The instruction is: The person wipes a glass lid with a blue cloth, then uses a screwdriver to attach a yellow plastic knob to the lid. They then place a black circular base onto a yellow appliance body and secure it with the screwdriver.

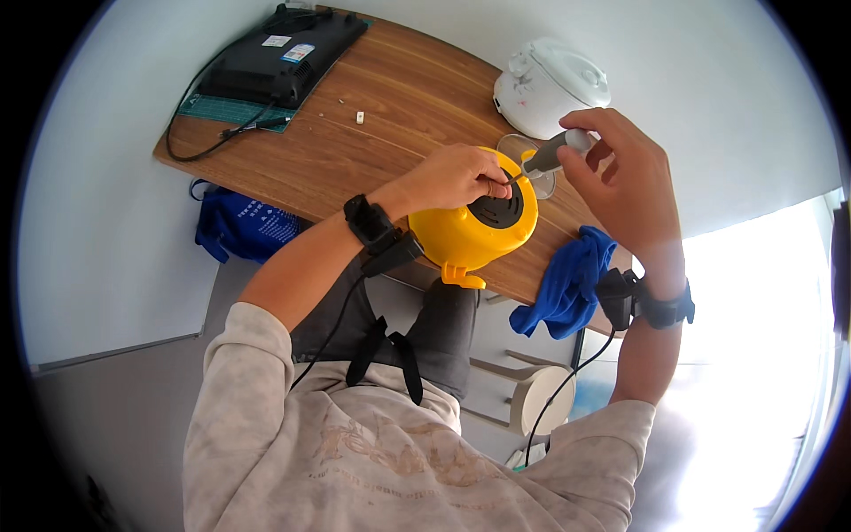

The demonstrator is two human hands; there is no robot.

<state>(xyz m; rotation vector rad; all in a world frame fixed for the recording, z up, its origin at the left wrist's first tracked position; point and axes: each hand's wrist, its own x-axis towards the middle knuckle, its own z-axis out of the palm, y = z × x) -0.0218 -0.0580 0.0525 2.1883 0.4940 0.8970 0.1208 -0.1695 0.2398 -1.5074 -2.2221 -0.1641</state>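
Note:
A yellow appliance [443, 235] with a black slotted round panel [498, 213] and a yellow handle at its near side rests at the table's front edge. My right hand [620, 177] holds a screwdriver [545, 158] by the end of its grey handle, thumb and fingers curled round it. The shaft slants down left toward the black panel. My left hand [456, 182] lies over the appliance, its fingers pinched together at the lower end of the shaft. Those fingers hide the screwdriver's tip and part of the panel.
A white rice cooker [554, 87] stands behind a clear round lid or dish [545, 183]. A blue cloth [572, 279] hangs over the right front edge. At the far left, a black corded appliance [275, 62] lies on a green mat [222, 108]. A small white piece [360, 117] sits mid-table.

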